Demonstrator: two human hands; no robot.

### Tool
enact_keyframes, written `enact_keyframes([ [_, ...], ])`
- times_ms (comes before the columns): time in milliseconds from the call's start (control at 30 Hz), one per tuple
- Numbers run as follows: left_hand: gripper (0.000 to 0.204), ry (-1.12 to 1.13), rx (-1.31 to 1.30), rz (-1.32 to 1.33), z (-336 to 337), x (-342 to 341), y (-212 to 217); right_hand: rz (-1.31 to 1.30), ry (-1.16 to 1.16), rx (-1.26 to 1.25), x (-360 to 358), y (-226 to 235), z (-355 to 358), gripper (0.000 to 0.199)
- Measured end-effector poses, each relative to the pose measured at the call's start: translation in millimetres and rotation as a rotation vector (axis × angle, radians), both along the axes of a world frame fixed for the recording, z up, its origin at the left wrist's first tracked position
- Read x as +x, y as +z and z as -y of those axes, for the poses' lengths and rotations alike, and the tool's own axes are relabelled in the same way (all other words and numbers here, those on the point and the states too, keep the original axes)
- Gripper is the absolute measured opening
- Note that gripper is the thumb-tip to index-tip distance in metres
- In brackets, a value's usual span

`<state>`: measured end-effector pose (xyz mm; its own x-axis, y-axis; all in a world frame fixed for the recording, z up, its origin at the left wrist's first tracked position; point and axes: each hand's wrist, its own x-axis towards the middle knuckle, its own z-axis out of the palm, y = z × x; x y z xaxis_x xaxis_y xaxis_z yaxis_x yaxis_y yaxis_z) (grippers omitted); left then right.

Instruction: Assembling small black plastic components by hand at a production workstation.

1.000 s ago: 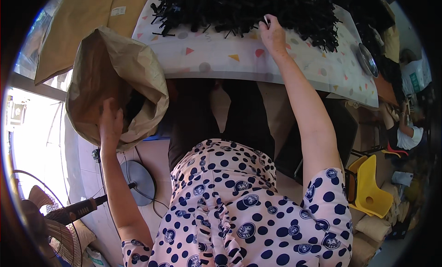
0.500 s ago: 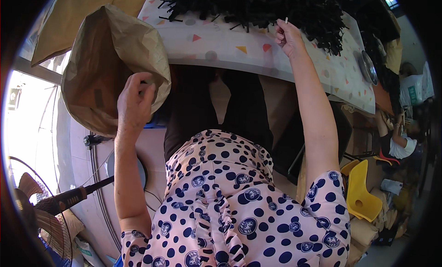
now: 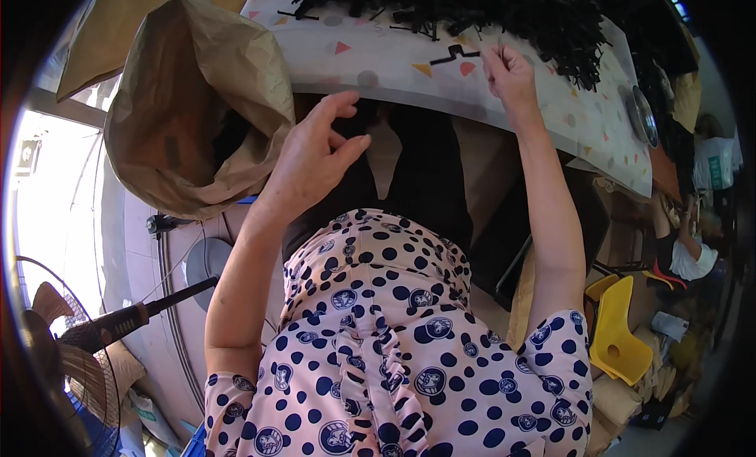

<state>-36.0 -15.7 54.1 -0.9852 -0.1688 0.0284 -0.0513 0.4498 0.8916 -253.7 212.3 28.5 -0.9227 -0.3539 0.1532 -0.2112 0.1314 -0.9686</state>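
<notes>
My left hand [image 3: 315, 158] is in the air between the paper sack and the table edge, its thumb and fingers apart with nothing in them. Over the table's near part, my right hand [image 3: 513, 81] is closed, fingertips pinched on one end of a small black plastic part [image 3: 453, 55] with a bent, branching shape. A thin pale tip sticks up by those fingers, too blurred to name. Beyond the hand lies a large heap of similar black parts [image 3: 543, 24]. The open brown paper sack [image 3: 264, 63] stands at the left, with something dark inside.
The table [image 3: 378, 59] has a white cover with coloured shapes. A metal bowl [image 3: 643, 117] sits at its right edge. A fan [image 3: 79, 339] stands at lower left, a yellow chair [image 3: 618, 327] at right. Another person [image 3: 693, 252] sits at far right.
My left hand has come out from the sack's mouth toward the right, its fingers spreading. The right hand has drawn slightly nearer, now with a black part at its fingertips.
</notes>
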Motion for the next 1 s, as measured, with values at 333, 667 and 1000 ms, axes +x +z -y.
enact_keyframes([
  [333, 0.070, -0.236, 0.253, 0.183, -9.0, -1.4, -45.9, -0.553, 0.413, 0.148, 149.7, -15.8, 37.9, 0.008],
  [667, 0.044, -0.088, 0.414, 0.167, -22.2, 26.7, -63.6, 0.010, 0.351, 0.053, 176.6, -38.4, 41.2, 0.015],
  [1000, 0.030, -0.028, 0.532, 0.172, -30.2, 30.0, -62.4, 0.169, 0.332, 0.080, 193.9, -51.8, 44.3, 0.021],
])
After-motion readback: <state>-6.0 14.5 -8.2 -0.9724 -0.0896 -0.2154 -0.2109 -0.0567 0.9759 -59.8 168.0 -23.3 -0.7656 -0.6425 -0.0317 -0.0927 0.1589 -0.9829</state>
